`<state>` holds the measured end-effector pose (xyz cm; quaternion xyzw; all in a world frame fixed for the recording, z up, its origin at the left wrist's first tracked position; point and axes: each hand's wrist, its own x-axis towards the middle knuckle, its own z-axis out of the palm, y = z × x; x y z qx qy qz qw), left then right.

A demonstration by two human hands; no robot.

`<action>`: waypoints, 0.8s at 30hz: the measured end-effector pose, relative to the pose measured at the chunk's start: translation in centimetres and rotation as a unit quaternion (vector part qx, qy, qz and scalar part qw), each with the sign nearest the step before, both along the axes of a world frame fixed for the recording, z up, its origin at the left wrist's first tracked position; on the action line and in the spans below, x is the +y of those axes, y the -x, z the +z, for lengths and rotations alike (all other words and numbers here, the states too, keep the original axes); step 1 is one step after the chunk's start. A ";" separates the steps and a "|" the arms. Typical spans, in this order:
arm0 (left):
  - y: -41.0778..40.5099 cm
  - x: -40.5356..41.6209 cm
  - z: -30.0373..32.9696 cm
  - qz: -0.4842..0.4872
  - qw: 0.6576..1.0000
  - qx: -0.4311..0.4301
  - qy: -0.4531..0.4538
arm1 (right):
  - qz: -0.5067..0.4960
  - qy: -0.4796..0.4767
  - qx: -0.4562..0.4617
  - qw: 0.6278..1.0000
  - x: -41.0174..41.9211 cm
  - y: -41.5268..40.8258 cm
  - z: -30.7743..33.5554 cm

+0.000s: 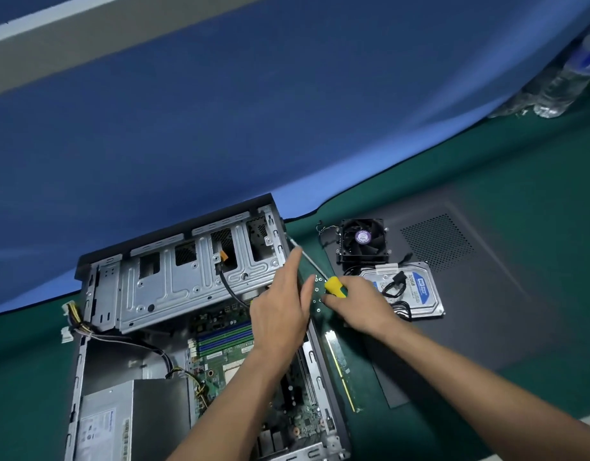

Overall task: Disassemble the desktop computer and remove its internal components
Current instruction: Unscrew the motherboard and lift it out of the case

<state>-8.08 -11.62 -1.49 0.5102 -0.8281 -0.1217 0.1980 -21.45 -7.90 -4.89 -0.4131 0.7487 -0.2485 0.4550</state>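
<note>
Yellow-handled screwdriver (335, 286) gripped in right hand (360, 307), tip at the far right corner of the open case (87, 361).
Left hand (280, 311), fingers straight, steadies the shaft. Steel drive cage (187, 281) judged stiff, sharp-edged; lift by its flanges. Cables (230, 287) obstruct. Right of the case: loose screws (316, 296), RAM stick (341, 367), fan (362, 239), hard drive (416, 291).

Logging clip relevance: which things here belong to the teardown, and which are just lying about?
Job: open grey metal computer case; yellow-handled screwdriver in right hand; left hand; removed black cooler fan, silver hard drive, green memory stick.
Lying about: clear plastic bottles.
</note>
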 end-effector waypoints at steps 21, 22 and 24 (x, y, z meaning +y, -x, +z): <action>-17.3 -0.5 4.9 0.024 0.991 0.059 -0.119 | -0.008 0.111 -0.125 0.986 -0.1 -10.1 14.1; -18.2 -0.7 4.9 0.029 0.987 0.074 -0.137 | -0.015 0.128 -0.094 0.987 -0.1 -11.1 14.3; -20.1 -1.1 4.5 0.067 0.979 0.122 -0.148 | 0.003 0.153 0.004 0.988 0.0 -12.6 14.6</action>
